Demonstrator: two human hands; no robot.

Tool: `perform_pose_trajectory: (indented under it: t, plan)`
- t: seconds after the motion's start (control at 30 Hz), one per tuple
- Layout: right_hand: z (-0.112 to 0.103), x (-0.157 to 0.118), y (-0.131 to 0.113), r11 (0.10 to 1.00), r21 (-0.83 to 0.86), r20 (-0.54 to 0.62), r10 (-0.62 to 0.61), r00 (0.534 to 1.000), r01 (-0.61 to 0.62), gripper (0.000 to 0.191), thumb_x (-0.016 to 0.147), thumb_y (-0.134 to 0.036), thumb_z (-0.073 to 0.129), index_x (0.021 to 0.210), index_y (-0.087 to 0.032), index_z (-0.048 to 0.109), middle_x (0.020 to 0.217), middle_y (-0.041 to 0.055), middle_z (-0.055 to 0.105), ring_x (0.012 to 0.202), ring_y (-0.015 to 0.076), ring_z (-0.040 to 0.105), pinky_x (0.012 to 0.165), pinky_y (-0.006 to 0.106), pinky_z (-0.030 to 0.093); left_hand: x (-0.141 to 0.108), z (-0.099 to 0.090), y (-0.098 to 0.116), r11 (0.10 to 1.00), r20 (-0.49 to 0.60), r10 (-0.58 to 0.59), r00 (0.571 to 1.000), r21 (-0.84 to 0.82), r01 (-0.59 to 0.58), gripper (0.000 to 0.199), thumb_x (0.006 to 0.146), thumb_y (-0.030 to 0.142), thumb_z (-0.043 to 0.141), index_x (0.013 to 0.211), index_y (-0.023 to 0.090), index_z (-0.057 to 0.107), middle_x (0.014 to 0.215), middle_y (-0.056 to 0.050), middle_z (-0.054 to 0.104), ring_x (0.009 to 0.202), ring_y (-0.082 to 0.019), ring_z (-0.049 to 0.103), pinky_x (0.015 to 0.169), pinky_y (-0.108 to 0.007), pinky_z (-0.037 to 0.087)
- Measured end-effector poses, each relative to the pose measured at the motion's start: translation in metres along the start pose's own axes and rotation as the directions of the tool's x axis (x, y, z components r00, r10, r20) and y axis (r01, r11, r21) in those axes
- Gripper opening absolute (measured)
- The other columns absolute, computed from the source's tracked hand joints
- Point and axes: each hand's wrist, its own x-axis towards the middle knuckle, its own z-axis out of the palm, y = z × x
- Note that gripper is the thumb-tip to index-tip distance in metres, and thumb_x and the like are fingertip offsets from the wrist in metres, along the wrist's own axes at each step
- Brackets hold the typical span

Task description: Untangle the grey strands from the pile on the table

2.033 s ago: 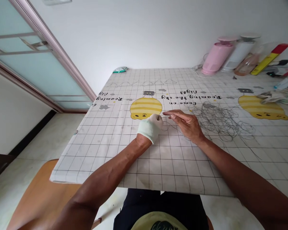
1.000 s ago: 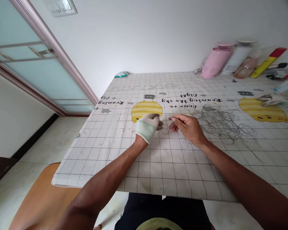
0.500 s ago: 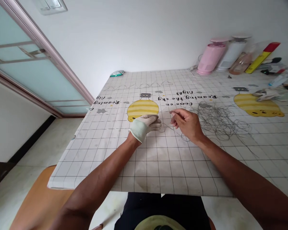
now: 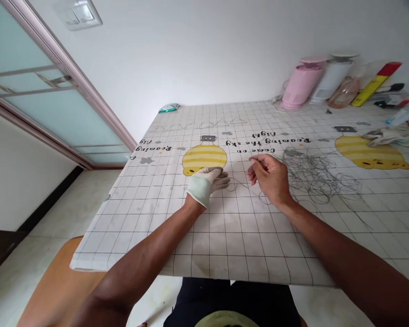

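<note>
My left hand (image 4: pixel 209 180) wears a pale work glove and hovers over the middle of the checked tablecloth (image 4: pixel 231 231). Its thumb and fingers are pressed together on a thin wire (image 4: pixel 236 181), which trails out to the right. To the right of it is my bare right hand (image 4: pixel 268 178), thumb and forefinger pinched; whatever sits in that pinch is too fine to make out. A loose tangle of thin dark wire (image 4: pixel 322 175) lies just beyond the right hand. Farther back, several bent wire shapes (image 4: pixel 207 123) lie in a row on the cloth.
Along the wall at the right stand a pink cylinder (image 4: pixel 301 86), a white cylinder (image 4: pixel 334 79), an amber bottle (image 4: pixel 342 93) and a yellow-red box (image 4: pixel 375 86). Another glove (image 4: pixel 391 136) lies at the right. A green-white packet (image 4: pixel 169 108) rests at the back left corner.
My right hand has drawn slightly to the right, widening the gap between the hands. The left hand keeps its pinch. The whole view has shifted a little.
</note>
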Motion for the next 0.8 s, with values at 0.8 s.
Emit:
perform_pose_trajectory:
  t: [0.8]
  plan:
    - [-0.016,0.015,0.007,0.985,-0.169,0.061,0.032,0.998,-0.021,0.019,0.097,-0.037,0.064,0.096,-0.021,0.075,0.065,0.0004,0.066,0.048,0.0127,0.058,0.038,0.022,0.045,0.017,-0.011,-0.012,0.138,0.352,0.305,0.885,0.903,-0.407,0.022,0.097,0.031,0.064,0.112,0.032,0.079,0.118,0.002,0.078,0.105,-0.019,0.071,0.091,-0.028,0.055]
